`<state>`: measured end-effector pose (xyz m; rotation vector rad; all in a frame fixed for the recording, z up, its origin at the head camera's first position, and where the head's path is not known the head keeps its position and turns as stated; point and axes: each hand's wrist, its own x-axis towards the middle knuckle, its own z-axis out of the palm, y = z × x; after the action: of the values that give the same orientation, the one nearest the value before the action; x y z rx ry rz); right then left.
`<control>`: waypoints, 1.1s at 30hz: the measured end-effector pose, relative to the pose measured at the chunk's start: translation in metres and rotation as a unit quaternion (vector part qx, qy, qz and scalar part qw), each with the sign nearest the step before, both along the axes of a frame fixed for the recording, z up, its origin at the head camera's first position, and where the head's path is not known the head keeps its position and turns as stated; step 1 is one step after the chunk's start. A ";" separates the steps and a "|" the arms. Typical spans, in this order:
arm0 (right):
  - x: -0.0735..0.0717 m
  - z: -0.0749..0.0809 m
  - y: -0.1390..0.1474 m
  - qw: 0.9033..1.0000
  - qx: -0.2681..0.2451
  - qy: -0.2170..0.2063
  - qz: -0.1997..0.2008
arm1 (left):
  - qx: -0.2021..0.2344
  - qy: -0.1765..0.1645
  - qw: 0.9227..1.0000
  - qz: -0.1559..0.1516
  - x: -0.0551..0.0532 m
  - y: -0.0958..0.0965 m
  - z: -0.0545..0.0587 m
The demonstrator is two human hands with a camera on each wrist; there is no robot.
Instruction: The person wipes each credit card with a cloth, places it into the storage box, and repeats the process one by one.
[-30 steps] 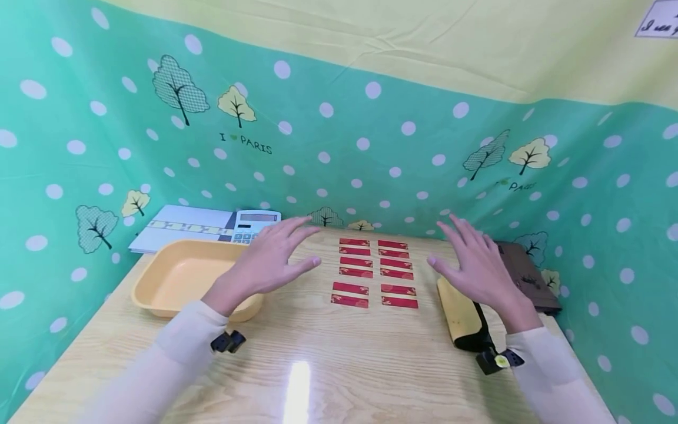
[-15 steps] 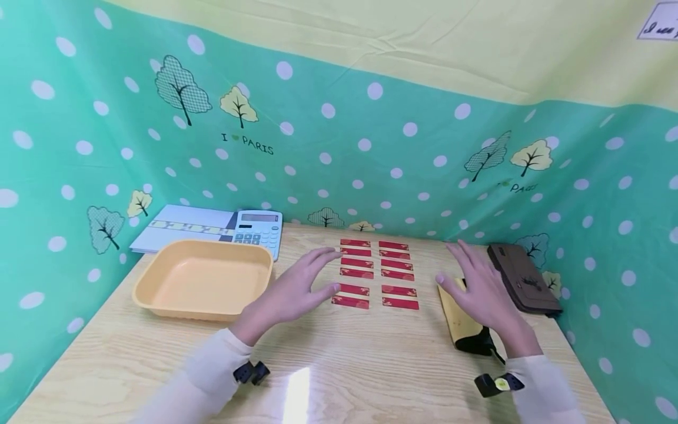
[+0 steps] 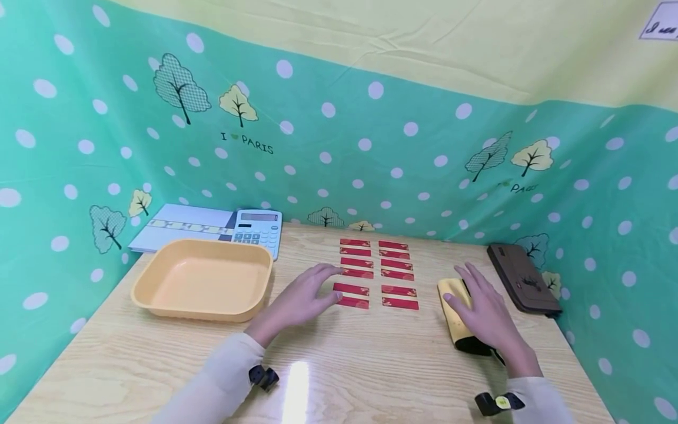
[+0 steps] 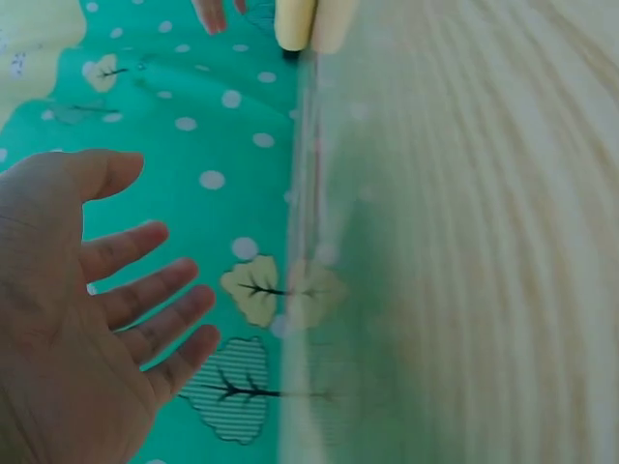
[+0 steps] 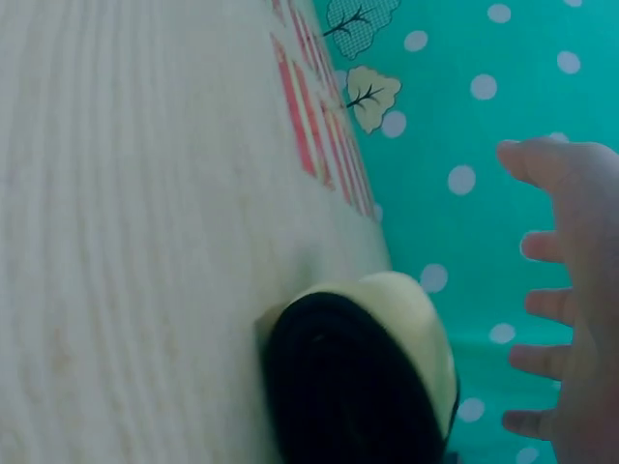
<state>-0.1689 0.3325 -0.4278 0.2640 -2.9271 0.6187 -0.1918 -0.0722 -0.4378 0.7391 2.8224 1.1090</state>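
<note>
My left hand (image 3: 303, 299) is held over the table beside the left column of red strips (image 3: 354, 303), its fingertips overlapping their edge in the head view. The fingers are spread and loosely bent, with nothing in them. Several red strips printed with gold lie in two columns, some in close pairs. My right hand (image 3: 484, 315) hovers by a yellow pouch-like case (image 3: 451, 315) with a black end, partly covering it in the head view. In the right wrist view the case (image 5: 411, 300) shows its dark rounded end, and the right fingers (image 5: 544, 360) are apart and hold nothing.
A pale orange plastic basin (image 3: 206, 315) stands on the left. Behind it are a light blue calculator (image 3: 259, 227) and a white folder-like item (image 3: 180, 221). A brown wallet (image 3: 521, 277) lies far right. A green dotted cloth (image 3: 365, 159) encloses the table's back and sides.
Both hands have come lower and nearer the table. The left hand has moved right, from over the basin to the red strips; the right hand has come down towards the yellow case.
</note>
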 end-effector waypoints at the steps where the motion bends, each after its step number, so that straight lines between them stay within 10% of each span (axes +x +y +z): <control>1: 0.001 -0.002 0.001 1.000 -0.004 -0.006 -0.003 | 0.004 -0.002 1.000 0.000 -0.001 0.000 -0.003; 11: 0.007 -0.017 0.002 0.999 -0.021 -0.030 -0.027 | 0.089 -0.069 0.994 -0.007 -0.013 0.006 -0.023; 33: 0.003 -0.047 0.010 0.999 -0.020 -0.015 -0.046 | 0.056 -0.118 0.991 0.030 -0.031 0.003 -0.041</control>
<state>-0.1661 0.3427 -0.4745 0.1167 -2.9317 0.6729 -0.2225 -0.0688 -0.4790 0.4943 2.6189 1.2784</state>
